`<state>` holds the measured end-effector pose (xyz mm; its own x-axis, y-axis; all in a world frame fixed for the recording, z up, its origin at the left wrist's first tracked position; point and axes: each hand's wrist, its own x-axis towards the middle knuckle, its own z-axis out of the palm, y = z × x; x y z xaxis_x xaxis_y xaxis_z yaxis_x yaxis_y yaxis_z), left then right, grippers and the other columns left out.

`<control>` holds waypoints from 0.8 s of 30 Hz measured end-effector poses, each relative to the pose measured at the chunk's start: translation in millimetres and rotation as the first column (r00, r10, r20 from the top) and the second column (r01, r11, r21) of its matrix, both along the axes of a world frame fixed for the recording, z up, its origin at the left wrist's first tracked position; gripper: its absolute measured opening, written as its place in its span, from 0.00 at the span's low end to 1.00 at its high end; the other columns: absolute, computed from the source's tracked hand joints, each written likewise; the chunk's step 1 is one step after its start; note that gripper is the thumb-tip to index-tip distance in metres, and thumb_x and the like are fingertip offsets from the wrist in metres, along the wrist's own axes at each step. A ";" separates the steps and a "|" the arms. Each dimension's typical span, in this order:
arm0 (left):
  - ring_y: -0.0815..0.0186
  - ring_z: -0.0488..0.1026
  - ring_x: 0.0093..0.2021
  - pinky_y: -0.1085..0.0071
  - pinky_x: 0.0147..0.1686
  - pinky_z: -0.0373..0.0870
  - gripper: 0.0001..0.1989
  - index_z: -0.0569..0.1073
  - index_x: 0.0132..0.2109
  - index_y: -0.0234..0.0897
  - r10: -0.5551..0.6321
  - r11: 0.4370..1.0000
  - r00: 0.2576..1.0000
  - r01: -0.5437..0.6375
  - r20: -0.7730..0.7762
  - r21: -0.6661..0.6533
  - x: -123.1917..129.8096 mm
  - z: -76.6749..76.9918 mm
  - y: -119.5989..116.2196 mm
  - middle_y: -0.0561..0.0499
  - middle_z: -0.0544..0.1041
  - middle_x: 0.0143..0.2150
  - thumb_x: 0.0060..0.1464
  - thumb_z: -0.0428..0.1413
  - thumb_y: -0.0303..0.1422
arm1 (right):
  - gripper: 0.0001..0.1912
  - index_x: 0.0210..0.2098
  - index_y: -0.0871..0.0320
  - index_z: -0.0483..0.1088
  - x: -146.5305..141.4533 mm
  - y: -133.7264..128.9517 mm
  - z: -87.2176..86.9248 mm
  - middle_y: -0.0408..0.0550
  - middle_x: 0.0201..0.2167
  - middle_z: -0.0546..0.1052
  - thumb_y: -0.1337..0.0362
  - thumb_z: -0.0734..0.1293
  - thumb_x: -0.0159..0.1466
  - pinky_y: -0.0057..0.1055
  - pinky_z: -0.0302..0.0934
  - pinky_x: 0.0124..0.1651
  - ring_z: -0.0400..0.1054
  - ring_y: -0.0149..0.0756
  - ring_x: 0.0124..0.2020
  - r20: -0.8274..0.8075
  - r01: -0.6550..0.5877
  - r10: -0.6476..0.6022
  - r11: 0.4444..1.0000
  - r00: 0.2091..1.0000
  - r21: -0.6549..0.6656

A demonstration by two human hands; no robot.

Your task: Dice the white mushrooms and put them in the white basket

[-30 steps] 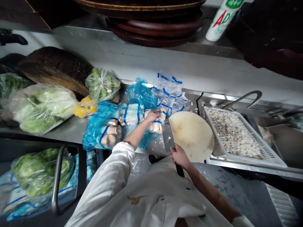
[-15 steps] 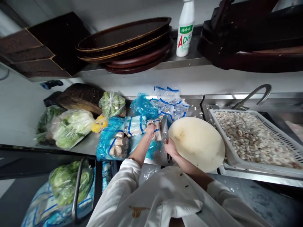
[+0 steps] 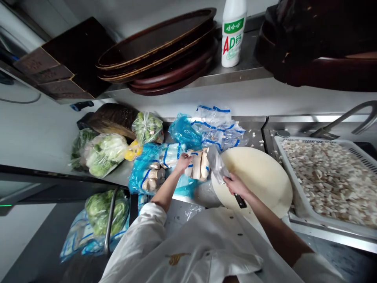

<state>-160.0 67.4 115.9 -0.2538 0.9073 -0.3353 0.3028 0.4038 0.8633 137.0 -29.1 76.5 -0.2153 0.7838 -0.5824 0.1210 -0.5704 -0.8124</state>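
My right hand [image 3: 235,184] is closed around the black handle of a cleaver [image 3: 217,164]. Its broad blade slants up and left over the near-left edge of the round, pale cutting board [image 3: 262,177]. To the left, my left hand [image 3: 184,162] pinches the clear, blue-striped wrapper at the left end of a pack of king oyster mushrooms [image 3: 199,166]. Thick pale stems show at the pack's right side, close to the blade. Beside that hand lie a blue plastic bag [image 3: 137,169] and more wrapped mushrooms [image 3: 151,179].
A white basket [image 3: 297,188] of chopped pieces stands right, by the tap [image 3: 347,122]. Torn wrappers [image 3: 220,129] lie behind the board. Bagged greens [image 3: 107,153] sit at the left. Overhead, a shelf [image 3: 203,80] carries round trays [image 3: 159,47] and a white bottle [image 3: 233,35].
The cleaver has swung from upright beside the pack to a slant, my right hand moving right over the board. The pack's right side now shows more bare mushroom. My view has shifted slightly.
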 end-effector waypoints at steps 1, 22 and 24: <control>0.69 0.66 0.27 0.72 0.31 0.63 0.14 0.67 0.40 0.40 0.005 1.000 1.000 -0.005 -0.026 0.004 -1.0 1.5 -0.3 0.58 0.66 0.25 0.56 0.65 0.39 | 0.18 0.38 0.51 0.61 3.1 -1.8 -2.3 0.26 0.15 0.56 0.48 0.70 0.66 0.20 0.45 0.14 0.50 0.25 0.11 -0.027 -0.005 0.005 1.000 1.000 -0.011; 0.62 0.67 0.30 0.68 0.37 0.59 0.06 0.67 0.41 0.42 -0.270 0.921 0.885 0.353 -0.380 0.167 4.7 14.2 -86.9 0.55 0.68 0.27 0.58 0.57 0.28 | 0.17 0.39 0.52 0.60 -86.7 2.9 5.5 0.27 0.14 0.54 0.47 0.68 0.68 0.23 0.48 0.18 0.49 0.25 0.13 -0.117 -0.141 0.137 0.990 0.984 -0.028; 0.62 0.67 0.31 0.68 0.39 0.60 0.06 0.68 0.40 0.42 -0.349 0.867 0.861 0.447 -0.370 0.221 8.5 24.1 -93.3 0.55 0.68 0.27 0.57 0.58 0.29 | 0.15 0.37 0.52 0.60 -114.1 17.7 12.3 0.29 0.15 0.56 0.49 0.66 0.71 0.23 0.49 0.20 0.50 0.24 0.14 -0.093 -0.121 0.121 0.993 0.988 0.004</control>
